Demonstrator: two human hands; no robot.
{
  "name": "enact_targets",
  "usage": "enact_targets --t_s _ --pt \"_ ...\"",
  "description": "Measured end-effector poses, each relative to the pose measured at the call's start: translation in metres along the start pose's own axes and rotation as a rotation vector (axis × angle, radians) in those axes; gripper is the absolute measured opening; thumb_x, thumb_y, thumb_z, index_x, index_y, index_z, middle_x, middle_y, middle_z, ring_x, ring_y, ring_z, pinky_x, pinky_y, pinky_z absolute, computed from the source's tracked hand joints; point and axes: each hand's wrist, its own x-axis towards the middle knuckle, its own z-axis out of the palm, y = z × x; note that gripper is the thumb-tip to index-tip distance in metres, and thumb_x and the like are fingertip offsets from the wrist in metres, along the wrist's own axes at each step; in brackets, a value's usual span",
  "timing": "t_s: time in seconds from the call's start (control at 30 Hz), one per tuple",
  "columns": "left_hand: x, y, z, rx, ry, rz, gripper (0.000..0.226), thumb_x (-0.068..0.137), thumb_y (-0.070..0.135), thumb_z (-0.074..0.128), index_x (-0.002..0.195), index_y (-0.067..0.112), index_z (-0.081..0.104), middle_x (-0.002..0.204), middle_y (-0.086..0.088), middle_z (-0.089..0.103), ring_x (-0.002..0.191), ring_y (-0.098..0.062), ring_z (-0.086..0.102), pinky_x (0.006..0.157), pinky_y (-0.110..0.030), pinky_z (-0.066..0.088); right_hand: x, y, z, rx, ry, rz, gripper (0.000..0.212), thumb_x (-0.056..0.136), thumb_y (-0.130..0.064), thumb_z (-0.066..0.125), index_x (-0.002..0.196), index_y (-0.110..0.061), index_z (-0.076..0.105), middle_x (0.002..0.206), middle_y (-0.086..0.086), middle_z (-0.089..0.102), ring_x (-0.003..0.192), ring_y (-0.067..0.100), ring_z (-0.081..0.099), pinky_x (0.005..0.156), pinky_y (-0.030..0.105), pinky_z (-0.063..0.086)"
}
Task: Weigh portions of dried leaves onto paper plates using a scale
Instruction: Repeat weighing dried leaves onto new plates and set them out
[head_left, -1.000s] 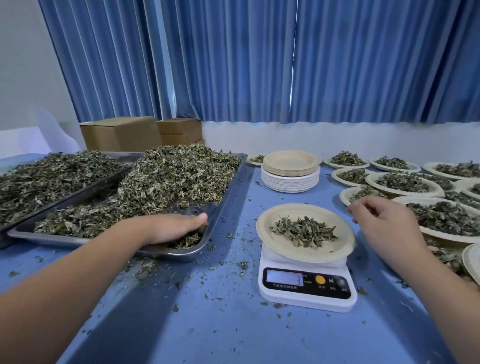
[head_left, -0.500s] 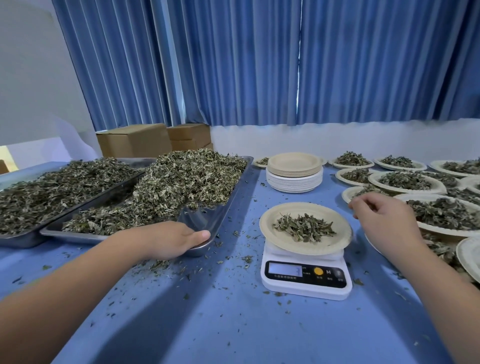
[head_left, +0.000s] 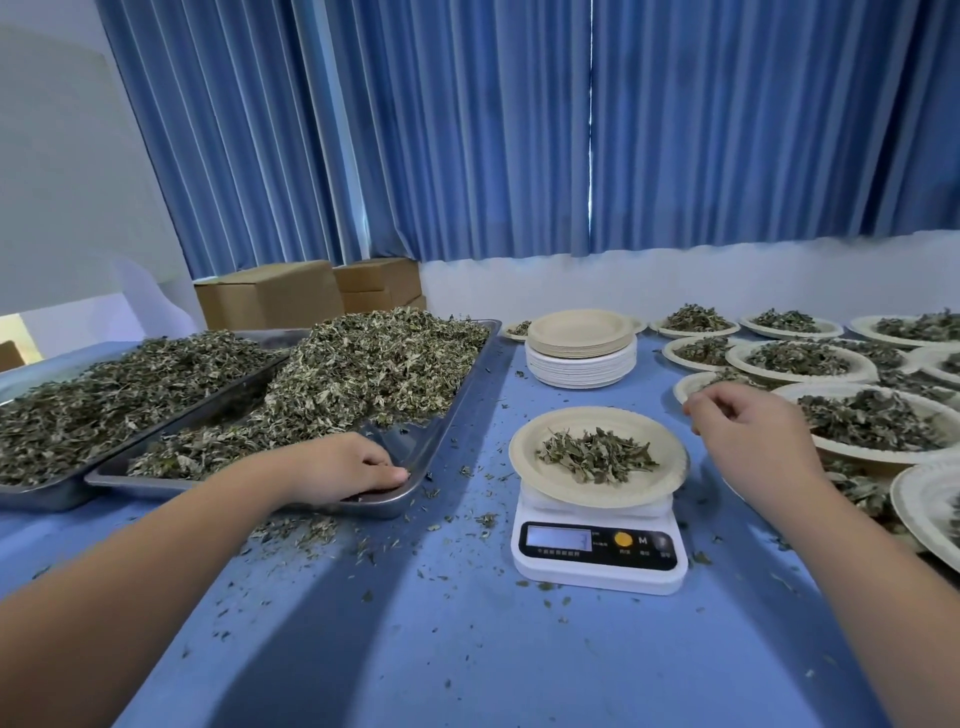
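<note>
At the near corner of the rectangular steel tray (head_left: 415, 441), the left hand (head_left: 348, 467) has drawn back out of the grey-green dried leaves (head_left: 363, 364) onto bare metal; whether its curled fingers hold any, I cannot tell. Open blue worktop (head_left: 467, 649) separates tray rim from white digital scale (head_left: 597, 566), whose beige paper plate (head_left: 530, 478) looks underfilled. The right hand (head_left: 753, 441) still waits just beside it, fingers loosely curled, empty, with filled plates (head_left: 857, 453) close behind
</note>
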Motion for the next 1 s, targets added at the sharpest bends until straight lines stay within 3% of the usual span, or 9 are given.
enact_targets --t_s 0.1,0.2,0.27,0.37,0.5,0.57,0.7,0.87,1.0 --pt "0.006 0.008 -0.012 0.033 -0.01 -0.028 0.038 0.094 0.055 0.045 0.09 0.023 0.065 0.067 0.01 0.061 0.049 -0.001 0.05 0.052 -0.017 0.043 0.002 0.001 0.001 -0.003 -0.003 0.004 0.027 0.094 -0.022 0.054 0.071 -0.013 0.066 0.068 0.006 0.064 0.053 0.017 0.047 0.052 0.026 0.035" --pt "0.013 0.028 -0.03 0.057 0.118 0.037 0.037 0.094 0.059 0.038 0.091 0.031 0.062 0.081 0.004 0.066 0.068 -0.007 0.063 0.06 -0.017 0.047 0.003 0.003 0.002 -0.004 0.002 -0.002 0.027 0.093 -0.022 0.054 0.071 -0.013 0.066 0.068 0.006 0.065 0.054 0.016 0.048 0.053 0.026 0.036" --pt "0.019 0.047 -0.04 0.013 0.191 0.065 0.046 0.092 0.063 0.036 0.103 0.028 0.064 0.088 0.001 0.067 0.077 -0.011 0.065 0.064 -0.019 0.047 0.004 0.004 0.003 -0.005 0.004 -0.002 0.027 0.094 -0.021 0.054 0.071 -0.013 0.066 0.068 0.006 0.065 0.054 0.016 0.048 0.053 0.026 0.036" --pt "0.03 0.082 -0.048 -0.089 0.271 0.12 0.053 0.091 0.065 0.035 0.113 0.024 0.063 0.088 0.008 0.064 0.076 -0.009 0.06 0.076 -0.029 0.047 0.006 0.005 0.004 0.006 0.001 0.003 0.026 0.094 -0.022 0.054 0.074 -0.012 0.068 0.071 0.005 0.066 0.056 0.017 0.049 0.056 0.028 0.038" --pt "0.041 0.137 -0.045 -0.229 0.382 0.248 0.043 0.097 0.057 0.04 0.1 0.022 0.065 0.081 0.003 0.063 0.063 -0.006 0.057 0.046 -0.011 0.045 0.007 0.006 0.003 0.012 0.002 -0.002 0.027 0.093 -0.021 0.054 0.071 -0.013 0.067 0.069 0.005 0.065 0.056 0.016 0.049 0.055 0.027 0.038" --pt "0.046 0.162 -0.037 -0.32 0.388 0.321 0.034 0.097 0.052 0.045 0.093 0.024 0.065 0.078 0.004 0.062 0.058 -0.004 0.055 0.042 -0.008 0.042 0.007 0.007 0.003 0.009 0.002 -0.005 0.026 0.093 -0.021 0.054 0.071 -0.012 0.067 0.069 0.005 0.065 0.057 0.017 0.049 0.056 0.028 0.039" --pt "0.056 0.191 -0.008 -0.39 0.346 0.421 0.023 0.094 0.043 0.057 0.095 0.024 0.068 0.078 0.008 0.063 0.062 -0.004 0.054 0.058 -0.018 0.048 0.008 0.006 0.003 0.003 -0.006 -0.008 0.025 0.093 -0.021 0.054 0.076 -0.01 0.068 0.073 0.007 0.066 0.062 0.02 0.052 0.061 0.031 0.039" --pt "0.059 0.193 0.01 -0.223 0.107 0.408 0.042 0.091 0.054 0.056 0.129 0.035 0.055 0.116 0.012 0.062 0.105 -0.007 0.056 0.093 -0.023 0.042 0.009 0.006 0.004 -0.006 -0.005 -0.014 0.025 0.092 -0.022 0.054 0.074 -0.011 0.068 0.072 0.006 0.067 0.069 0.024 0.057 0.063 0.033 0.042" --pt "0.053 0.18 0.004 -0.322 0.184 0.396 0.038 0.094 0.056 0.048 0.127 0.038 0.056 0.108 0.023 0.059 0.099 0.003 0.055 0.081 -0.015 0.039 0.008 0.006 0.004 -0.011 0.003 -0.022 0.027 0.092 -0.023 0.054 0.07 -0.013 0.066 0.069 0.005 0.067 0.066 0.023 0.057 0.063 0.034 0.044"
